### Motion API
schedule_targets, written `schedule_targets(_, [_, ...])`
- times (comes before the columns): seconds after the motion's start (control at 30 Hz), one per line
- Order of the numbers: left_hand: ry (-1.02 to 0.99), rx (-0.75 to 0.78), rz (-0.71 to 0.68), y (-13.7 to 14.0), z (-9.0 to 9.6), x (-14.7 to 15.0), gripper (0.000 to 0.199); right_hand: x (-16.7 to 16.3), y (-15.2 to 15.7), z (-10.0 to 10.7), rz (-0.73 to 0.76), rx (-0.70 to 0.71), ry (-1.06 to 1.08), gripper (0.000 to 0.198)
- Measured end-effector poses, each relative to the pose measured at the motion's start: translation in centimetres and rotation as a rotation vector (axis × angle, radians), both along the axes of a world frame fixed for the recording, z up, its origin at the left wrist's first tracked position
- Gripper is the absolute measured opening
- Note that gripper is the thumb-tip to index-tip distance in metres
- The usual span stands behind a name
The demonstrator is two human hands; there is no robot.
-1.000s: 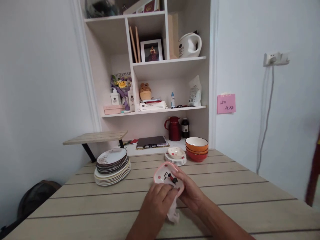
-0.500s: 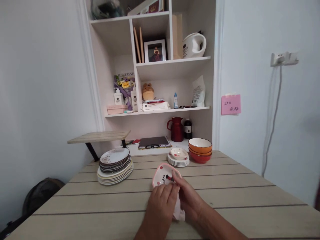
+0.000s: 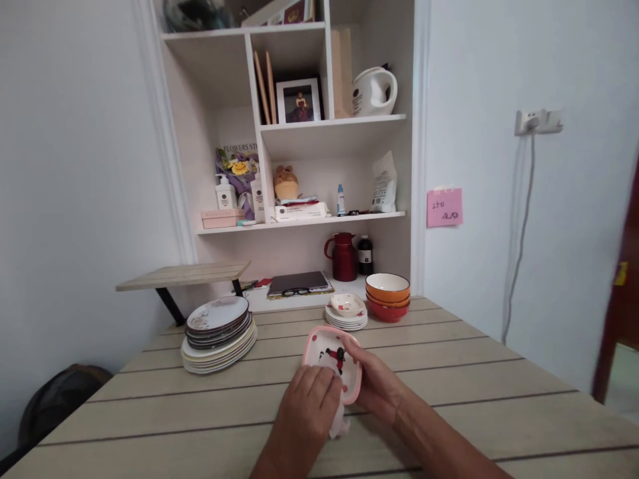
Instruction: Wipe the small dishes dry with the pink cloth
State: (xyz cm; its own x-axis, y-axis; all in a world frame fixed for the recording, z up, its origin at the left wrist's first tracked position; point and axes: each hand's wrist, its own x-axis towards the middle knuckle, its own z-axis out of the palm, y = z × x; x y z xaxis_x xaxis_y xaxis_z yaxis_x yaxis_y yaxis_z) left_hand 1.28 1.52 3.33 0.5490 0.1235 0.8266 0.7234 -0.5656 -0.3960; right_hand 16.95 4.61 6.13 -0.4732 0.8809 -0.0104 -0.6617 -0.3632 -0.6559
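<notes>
A small square dish (image 3: 324, 342) with a pink rim, red dots and a black-and-red cartoon figure is tilted toward me above the table. My right hand (image 3: 379, 386) grips its right side, thumb over the rim and fingers underneath. My left hand (image 3: 312, 402) presses a pale pink cloth (image 3: 339, 422) against the dish's lower inside. Part of the cloth hangs below the fingers; the rest is hidden under them.
On the slatted table (image 3: 200, 412), a stack of plates (image 3: 219, 336) stands left. Farther back are small plates (image 3: 347, 320) with a little bowl (image 3: 348, 305) on top, and stacked orange and red bowls (image 3: 388, 297). Behind them, a red jug (image 3: 344, 257) stands below the shelves.
My left hand and the cloth have moved slightly left and down across the dish, uncovering more of the printed figure and right rim. The view has shifted a little to the right.
</notes>
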Motion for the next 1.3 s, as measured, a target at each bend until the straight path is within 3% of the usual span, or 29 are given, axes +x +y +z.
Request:
schedule_targets(0.27, [-0.074,0.033,0.001,-0.5,0.3,0.8,0.028,-0.8,-1.0,0.1,-0.008,0.064,0.133,0.048])
schedule_targets(0.53, [-0.146,-0.012,0.038,-1.0,0.1,1.4,0.026,-1.7,-1.6,-0.6,-0.020,-0.054,0.072,0.023])
schedule_targets(0.67, [-0.091,-0.061,-0.023,-1.1,0.2,1.4,0.030,-1.6,-1.2,-0.3,-0.008,-0.104,-0.035,0.026])
schedule_targets(0.8, [0.028,-0.172,-0.038,-1.1,0.5,1.0,0.034,-0.3,-0.3,0.4,-0.064,0.013,-0.093,0.039])
schedule_targets(0.97, [0.166,-0.154,-0.040,-1.0,0.6,0.4,0.033,1.6,0.3,0.7,0.059,0.090,-0.136,0.055])
schedule_targets(1.1, [0.080,-0.028,-0.014,-1.0,0.4,0.3,0.029,1.6,0.0,0.3,0.130,0.049,0.030,0.055])
schedule_targets(1.23, [-0.021,-0.013,0.054,-1.0,0.0,0.5,0.029,0.5,-0.5,-0.3,0.271,0.041,0.102,0.060])
schedule_targets(1.3, [-0.067,-0.032,0.088,-0.8,-0.3,0.8,0.029,-0.3,-0.7,-0.7,0.252,0.021,0.133,0.055])
